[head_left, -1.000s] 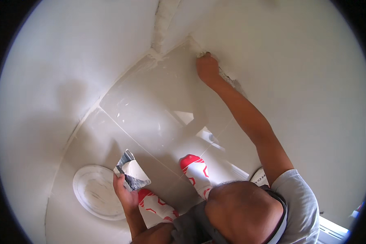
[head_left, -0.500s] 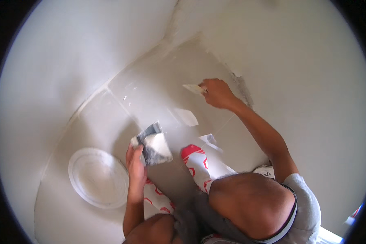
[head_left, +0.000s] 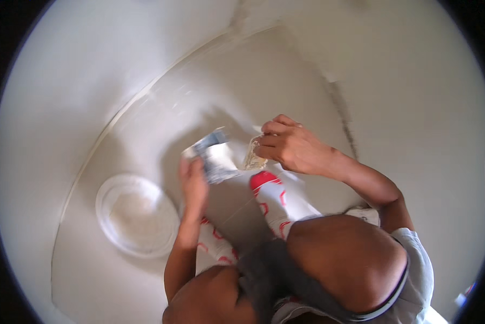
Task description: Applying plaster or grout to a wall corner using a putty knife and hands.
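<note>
My left hand (head_left: 194,181), somewhat blurred, grips the edge of a flat grey putty plate (head_left: 209,141) with its thumb on top. A mound of white putty (head_left: 220,155) lies on that plate. Just to its right, my right hand (head_left: 291,144) pinches a small putty scraper (head_left: 251,155), its flat face smeared with cream-coloured putty. The scraper is close beside the plate's right edge; whether they touch I cannot tell. Both tools are above the floor, in front of my socked foot (head_left: 269,195).
A round white bucket (head_left: 101,202) with pale residue inside stands on the floor at left. Pale walls (head_left: 415,124) meet the grey floor (head_left: 242,75) in a far corner. A rough dark patch (head_left: 344,116) runs along the right wall's base. A whitish bag (head_left: 364,215) lies by my right knee.
My right hand has come back from near the right wall to the plate, bringing the scraper along. My left hand has raised the plate slightly forward and right. The view has shifted a little.
</note>
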The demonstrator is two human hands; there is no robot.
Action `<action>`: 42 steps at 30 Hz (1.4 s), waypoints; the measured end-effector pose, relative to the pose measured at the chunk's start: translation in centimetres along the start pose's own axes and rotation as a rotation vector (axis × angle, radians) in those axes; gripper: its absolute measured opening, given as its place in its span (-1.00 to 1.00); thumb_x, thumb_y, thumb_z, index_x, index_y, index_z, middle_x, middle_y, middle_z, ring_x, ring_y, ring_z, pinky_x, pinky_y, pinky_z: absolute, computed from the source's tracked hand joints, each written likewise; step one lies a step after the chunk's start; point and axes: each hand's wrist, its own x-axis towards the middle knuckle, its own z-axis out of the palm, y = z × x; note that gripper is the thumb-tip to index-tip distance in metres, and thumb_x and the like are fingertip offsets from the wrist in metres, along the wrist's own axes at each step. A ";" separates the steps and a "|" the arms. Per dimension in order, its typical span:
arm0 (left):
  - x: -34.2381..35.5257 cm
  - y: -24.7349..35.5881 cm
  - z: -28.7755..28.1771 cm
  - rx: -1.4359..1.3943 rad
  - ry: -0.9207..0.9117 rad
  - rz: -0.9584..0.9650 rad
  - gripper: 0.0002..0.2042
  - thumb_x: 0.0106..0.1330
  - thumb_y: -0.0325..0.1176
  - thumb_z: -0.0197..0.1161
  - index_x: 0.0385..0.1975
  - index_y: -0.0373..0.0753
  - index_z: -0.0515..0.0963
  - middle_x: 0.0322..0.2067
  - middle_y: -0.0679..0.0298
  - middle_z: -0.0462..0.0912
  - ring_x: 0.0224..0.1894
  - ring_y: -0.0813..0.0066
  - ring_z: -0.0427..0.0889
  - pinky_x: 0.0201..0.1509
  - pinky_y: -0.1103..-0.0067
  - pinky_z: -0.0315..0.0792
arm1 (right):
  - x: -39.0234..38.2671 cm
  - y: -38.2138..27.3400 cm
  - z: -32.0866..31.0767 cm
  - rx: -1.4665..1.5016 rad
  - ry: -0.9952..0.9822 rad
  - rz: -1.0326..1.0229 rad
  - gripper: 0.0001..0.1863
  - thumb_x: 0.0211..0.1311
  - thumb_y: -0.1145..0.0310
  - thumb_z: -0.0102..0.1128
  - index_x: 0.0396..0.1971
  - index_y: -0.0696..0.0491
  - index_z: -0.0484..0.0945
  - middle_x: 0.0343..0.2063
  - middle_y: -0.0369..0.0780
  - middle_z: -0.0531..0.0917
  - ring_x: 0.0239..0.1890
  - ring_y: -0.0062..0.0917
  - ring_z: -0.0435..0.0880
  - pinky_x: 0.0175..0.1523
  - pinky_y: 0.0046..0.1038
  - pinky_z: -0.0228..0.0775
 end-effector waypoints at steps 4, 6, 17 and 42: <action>0.3 3.0 -4.0 -0.355 0.036 0.049 -0.70 0.13 -0.35 0.03 -0.13 -0.30 0.41 -0.20 0.26 0.49 -0.13 0.45 0.48 -0.01 0.50 0.33 | -3.7 7.7 0.3 0.049 -0.051 0.389 -0.78 -0.13 0.54 0.01 -0.39 0.12 0.51 -0.41 -0.18 0.53 -0.22 -0.32 0.48 -0.16 -0.30 0.32; 0.1 4.1 -5.0 -0.386 0.017 0.015 -0.68 0.14 -0.34 0.02 -0.10 -0.28 0.39 -0.18 0.27 0.49 -0.11 0.43 0.48 0.00 0.48 0.33 | -4.6 11.8 0.1 -0.079 0.018 0.695 -0.83 -0.04 0.52 -0.04 -0.41 0.14 0.51 -0.43 -0.14 0.51 -0.30 -0.23 0.51 -0.22 -0.27 0.36; -2.3 5.0 -3.6 -0.410 0.139 -0.101 -0.69 0.20 -0.33 0.00 -0.06 -0.25 0.36 -0.14 0.27 0.47 -0.08 0.45 0.46 -0.01 0.49 0.35 | 1.4 22.1 8.3 -0.662 -0.042 0.963 -0.85 -0.13 0.40 0.11 -0.57 0.12 0.61 -0.44 -0.10 0.59 -0.33 -0.26 0.59 -0.25 -0.25 0.47; -3.4 5.1 -3.3 -0.481 0.056 -0.102 -0.68 0.17 -0.29 -0.01 -0.08 -0.25 0.37 -0.16 0.28 0.49 -0.09 0.43 0.46 0.00 0.48 0.32 | 1.2 17.2 1.2 -0.229 -0.286 0.983 -0.84 -0.13 0.47 0.10 -0.50 0.19 0.58 -0.37 0.01 0.58 -0.28 -0.23 0.59 -0.24 -0.29 0.47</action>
